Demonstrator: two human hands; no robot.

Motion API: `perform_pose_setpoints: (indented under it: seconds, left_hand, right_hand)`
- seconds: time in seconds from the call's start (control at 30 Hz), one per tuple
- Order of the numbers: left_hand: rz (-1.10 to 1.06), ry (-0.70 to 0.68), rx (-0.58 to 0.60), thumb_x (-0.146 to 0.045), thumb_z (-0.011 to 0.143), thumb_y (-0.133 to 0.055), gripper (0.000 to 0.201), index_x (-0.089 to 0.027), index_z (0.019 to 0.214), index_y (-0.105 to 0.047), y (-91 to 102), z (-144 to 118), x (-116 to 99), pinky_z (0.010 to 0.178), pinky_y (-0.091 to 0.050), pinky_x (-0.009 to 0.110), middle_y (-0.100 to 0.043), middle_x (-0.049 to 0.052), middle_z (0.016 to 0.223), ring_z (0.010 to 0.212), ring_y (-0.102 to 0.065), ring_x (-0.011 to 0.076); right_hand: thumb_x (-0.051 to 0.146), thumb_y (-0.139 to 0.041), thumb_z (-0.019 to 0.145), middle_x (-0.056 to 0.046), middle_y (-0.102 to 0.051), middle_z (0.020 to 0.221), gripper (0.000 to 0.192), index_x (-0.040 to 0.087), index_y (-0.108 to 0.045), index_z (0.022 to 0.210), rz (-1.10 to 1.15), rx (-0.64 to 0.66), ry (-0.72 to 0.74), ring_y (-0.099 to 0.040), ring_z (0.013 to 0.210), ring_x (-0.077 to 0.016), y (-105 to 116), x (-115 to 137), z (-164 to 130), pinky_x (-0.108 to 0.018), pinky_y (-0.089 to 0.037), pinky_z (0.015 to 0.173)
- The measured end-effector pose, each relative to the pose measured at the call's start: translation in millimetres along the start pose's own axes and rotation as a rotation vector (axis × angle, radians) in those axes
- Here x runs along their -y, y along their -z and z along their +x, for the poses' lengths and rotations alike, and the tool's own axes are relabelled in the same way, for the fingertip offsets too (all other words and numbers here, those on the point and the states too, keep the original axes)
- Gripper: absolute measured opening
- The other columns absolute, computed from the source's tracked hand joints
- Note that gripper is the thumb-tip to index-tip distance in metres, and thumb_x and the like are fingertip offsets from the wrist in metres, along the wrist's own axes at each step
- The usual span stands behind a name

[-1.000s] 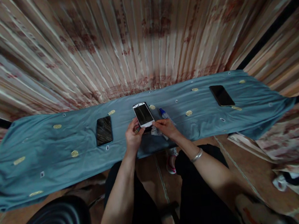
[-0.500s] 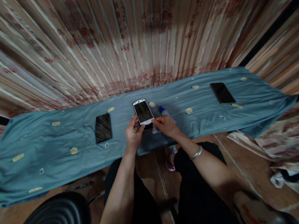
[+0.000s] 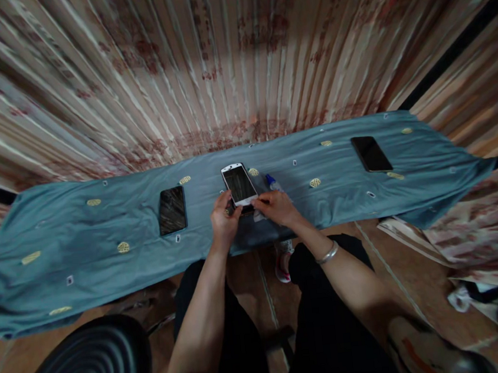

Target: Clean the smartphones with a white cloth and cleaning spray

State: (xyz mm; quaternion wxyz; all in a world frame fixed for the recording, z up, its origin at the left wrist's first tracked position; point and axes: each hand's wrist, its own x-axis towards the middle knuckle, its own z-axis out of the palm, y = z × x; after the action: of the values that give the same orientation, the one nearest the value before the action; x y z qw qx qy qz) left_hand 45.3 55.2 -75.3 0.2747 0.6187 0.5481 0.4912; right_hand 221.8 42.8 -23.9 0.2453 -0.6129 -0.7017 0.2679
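Note:
A white-framed smartphone (image 3: 239, 183) with a dark screen lies face up near the middle of the cloth, slightly tilted. A dark edge shows beneath its lower end; I cannot tell what that is. My left hand (image 3: 224, 220) grips the phone's lower left side with thumb and fingers. At the lower right corner, my right hand (image 3: 278, 207) pinches with thumb and forefinger. Right behind that hand lies a clear bottle with a blue cap (image 3: 270, 179), partly covered. Something pale and crumpled (image 3: 258, 215) sits under the right fingers, too small to name.
A black phone (image 3: 172, 210) lies to the left and another dark phone (image 3: 371, 153) to the far right on the blue-green cloth (image 3: 81, 240). Curtains (image 3: 238, 81) hang behind the table. A round black stool (image 3: 81, 370) stands at lower left.
The view has shifted very slightly. Both hands stay at the phone's lower end, with only a small movement of the fingers.

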Motion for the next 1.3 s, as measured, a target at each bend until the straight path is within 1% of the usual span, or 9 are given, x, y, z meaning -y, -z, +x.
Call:
perform_pose_setpoints:
  seconds: [0.1, 0.23, 0.37, 0.47, 0.57, 0.67, 0.87, 1.13, 1.3]
  left_hand:
    - [0.000, -0.002, 0.002, -0.014, 0.069, -0.071, 0.049, -0.019, 0.117, -0.067, 1.9, -1, 1, 0.099, -0.051, 0.042, -0.064, 0.013, 0.128, 0.118, -0.061, 0.0261]
    - [-0.085, 0.025, -0.033, -0.019, 0.067, -0.074, 0.045, -0.019, 0.112, -0.070, 6.7, -2, -2, 0.098, -0.050, 0.039, -0.067, 0.012, 0.123, 0.112, -0.063, 0.0248]
    - [-0.352, 0.212, -0.124, -0.035, 0.073, -0.072, 0.034, -0.019, 0.103, -0.073, 12.1, -7, -9, 0.085, -0.052, 0.032, -0.073, 0.008, 0.109, 0.094, -0.067, 0.0201]
    - [-0.555, 0.365, -0.123, -0.045, 0.074, -0.071, 0.032, -0.018, 0.090, -0.074, 17.3, -12, -17, 0.072, -0.051, 0.026, -0.073, 0.003, 0.082, 0.074, -0.064, 0.0142]
    - [-0.712, 0.502, -0.103, -0.053, 0.071, -0.072, 0.036, -0.017, 0.071, -0.069, 24.0, -16, -24, 0.062, -0.048, 0.024, -0.064, 0.000, 0.062, 0.061, -0.059, 0.0112]
    - [-0.797, 0.571, -0.048, -0.060, 0.067, -0.072, 0.044, -0.017, 0.072, -0.066, 31.2, -18, -28, 0.061, -0.048, 0.025, -0.065, 0.001, 0.063, 0.062, -0.062, 0.0130]
    - [-0.823, 0.467, -0.026, -0.044, 0.053, -0.086, 0.050, -0.016, 0.092, -0.071, 42.1, -20, -35, 0.077, -0.052, 0.033, -0.073, 0.004, 0.075, 0.082, -0.070, 0.0221]
    - [-0.779, 0.501, -0.118, -0.034, 0.054, -0.082, 0.029, -0.016, 0.072, -0.068, 66.3, -20, -27, 0.059, -0.044, 0.023, -0.066, -0.002, 0.062, 0.055, -0.057, 0.0095]
    - [-0.625, 0.458, -0.205, -0.030, 0.058, -0.075, 0.016, -0.018, 0.068, -0.068, 80.9, -20, -17, 0.055, -0.038, 0.022, -0.062, -0.004, 0.057, 0.052, -0.050, 0.0087]
  right_hand:
    - [0.036, -0.061, 0.087, 0.000, -0.070, 0.065, 0.026, 0.017, -0.076, 0.076, 0.213, 0.043, 0.043, -0.062, 0.063, -0.0129, -2, -2, 0, -0.022, -0.040, 0.058]
    - [0.039, -0.066, 0.080, -0.001, -0.073, 0.076, 0.025, 0.017, -0.075, 0.087, 0.632, 0.157, 0.097, -0.064, 0.067, -0.0124, -7, 1, 1, -0.022, -0.047, 0.062]
    - [0.037, -0.075, 0.069, -0.002, -0.075, 0.090, 0.035, 0.020, -0.073, 0.100, 0.924, 0.197, 0.064, -0.068, 0.079, -0.0145, -15, 9, 3, -0.026, -0.053, 0.074]
    - [0.032, -0.075, 0.068, -0.002, -0.075, 0.098, 0.037, 0.020, -0.071, 0.103, 1.003, 0.199, 0.077, -0.069, 0.087, -0.0159, -23, 15, 7, -0.028, -0.054, 0.079]
    - [0.026, -0.070, 0.070, -0.002, -0.075, 0.100, 0.035, 0.020, -0.070, 0.105, 1.006, 0.188, 0.099, -0.068, 0.088, -0.0167, -30, 22, 11, -0.028, -0.054, 0.079]
    - [0.022, -0.062, 0.074, -0.002, -0.074, 0.097, 0.032, 0.020, -0.070, 0.105, 0.958, 0.168, 0.118, -0.067, 0.085, -0.0159, -38, 29, 16, -0.027, -0.052, 0.078]
    - [0.017, -0.051, 0.077, -0.002, -0.073, 0.101, 0.032, 0.019, -0.072, 0.101, 0.817, 0.096, 0.150, -0.065, 0.094, -0.0170, -53, 46, 21, -0.028, -0.050, 0.086]
    - [0.016, -0.046, 0.079, -0.003, -0.072, 0.099, 0.039, 0.018, -0.069, 0.111, 0.648, 0.097, 0.245, -0.064, 0.093, -0.0174, -65, 58, 23, -0.030, -0.050, 0.088]
    - [0.016, -0.043, 0.085, -0.005, -0.072, 0.110, 0.042, 0.019, -0.065, 0.121, 0.437, 0.014, 0.311, -0.066, 0.099, -0.0188, -66, 64, 17, -0.032, -0.048, 0.093]
